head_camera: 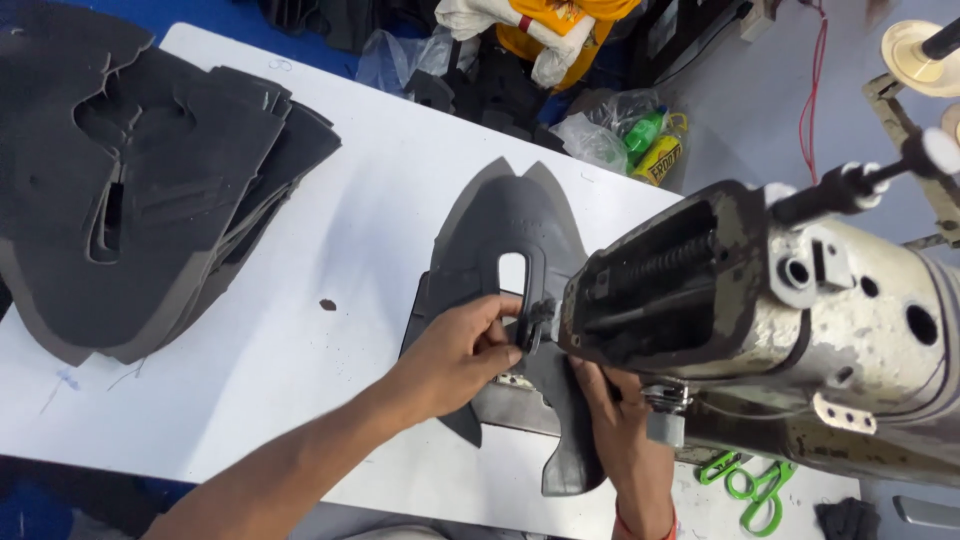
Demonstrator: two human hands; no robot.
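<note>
A dark grey shoe-upper piece lies flat on the white table, its near end under the head of a worn grey sewing machine. My left hand pinches the piece's edge right beside the needle area. My right hand reaches under the machine head and presses on the near tail of the same piece; its fingers are partly hidden by the machine.
A tall stack of matching dark grey cut pieces sits at the table's left. Green-handled scissors lie at the near right. Bottles and plastic bags crowd the far edge. A thread spool stands at top right.
</note>
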